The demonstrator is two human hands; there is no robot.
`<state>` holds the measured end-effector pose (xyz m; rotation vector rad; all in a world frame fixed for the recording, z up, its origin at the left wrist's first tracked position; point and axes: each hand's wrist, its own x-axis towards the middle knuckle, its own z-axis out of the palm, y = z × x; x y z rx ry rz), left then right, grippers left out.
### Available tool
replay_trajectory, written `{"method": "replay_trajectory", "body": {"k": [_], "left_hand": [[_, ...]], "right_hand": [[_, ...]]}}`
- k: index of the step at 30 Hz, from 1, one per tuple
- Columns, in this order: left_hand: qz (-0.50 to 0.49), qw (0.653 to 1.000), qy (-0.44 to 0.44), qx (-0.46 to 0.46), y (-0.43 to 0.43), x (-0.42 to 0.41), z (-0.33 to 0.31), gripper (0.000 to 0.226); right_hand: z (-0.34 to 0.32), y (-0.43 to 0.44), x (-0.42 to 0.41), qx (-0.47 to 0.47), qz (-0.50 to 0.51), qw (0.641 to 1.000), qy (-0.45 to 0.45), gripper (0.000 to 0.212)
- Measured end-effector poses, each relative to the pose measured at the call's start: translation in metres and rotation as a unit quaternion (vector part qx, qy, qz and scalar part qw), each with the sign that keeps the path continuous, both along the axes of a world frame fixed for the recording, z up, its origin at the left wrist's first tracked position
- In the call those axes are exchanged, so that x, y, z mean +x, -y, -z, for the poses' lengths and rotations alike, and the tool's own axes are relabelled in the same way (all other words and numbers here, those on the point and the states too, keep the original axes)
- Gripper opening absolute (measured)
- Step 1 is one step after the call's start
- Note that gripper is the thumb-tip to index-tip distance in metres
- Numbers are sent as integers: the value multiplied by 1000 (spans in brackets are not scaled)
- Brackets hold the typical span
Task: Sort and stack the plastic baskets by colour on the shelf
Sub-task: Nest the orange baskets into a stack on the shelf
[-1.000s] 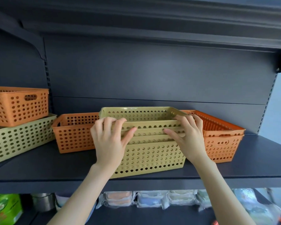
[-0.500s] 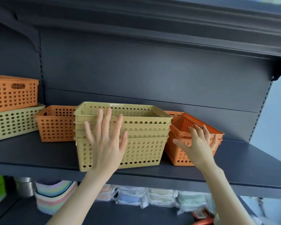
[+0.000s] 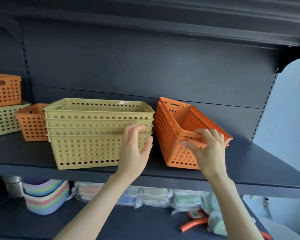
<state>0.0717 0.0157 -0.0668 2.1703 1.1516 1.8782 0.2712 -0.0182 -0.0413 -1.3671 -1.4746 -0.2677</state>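
Right grip (image 3: 208, 144) on top orange basket (image 3: 184, 122) rim (tilted), left hand (image 3: 134, 148) open nr yellow stack (image 3: 97, 132)

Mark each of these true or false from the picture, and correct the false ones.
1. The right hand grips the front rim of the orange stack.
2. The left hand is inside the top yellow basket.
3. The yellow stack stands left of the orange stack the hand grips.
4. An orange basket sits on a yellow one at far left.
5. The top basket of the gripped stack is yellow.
1. True: the right hand has its fingers curled over the front rim of the orange stack.
2. False: the left hand is open in front of the yellow stack, outside it.
3. True.
4. True: orange basket on yellow basket.
5. False: it is orange.
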Motion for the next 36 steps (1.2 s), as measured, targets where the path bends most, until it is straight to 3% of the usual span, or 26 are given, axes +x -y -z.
{"method": "replay_trajectory", "body": {"k": [8,15,18,24,27,29,33,36], "left_hand": [[113,983,121,-82,10,28,-73,58],[122,976,57,-172,20,-2,-130,107],[180,958,84,-207,36,-32,-140,109],[93,965,206,-134,73,-119,-137,87],[46,961,257,-94,91,-168,-136,84],[15,956,284,-68,102,-200,-136,85],[-49,951,305,-3,118,-259,-131,96],[-86,953,291,22,125,-305,-124,95]], "right_hand": [[-35,83,29,92,-19,994,-50,50],[-60,143,37,151,-134,976,-82,38],[-67,152,19,149,-211,963,-80,38],[-84,133,-37,136,-336,927,-100,48],[-86,120,-83,111,-355,917,-142,70],[-86,112,-121,108,-348,916,-168,66],[-84,96,-198,62,-411,883,-216,53],[-85,89,-259,33,-451,865,-216,72]]}}
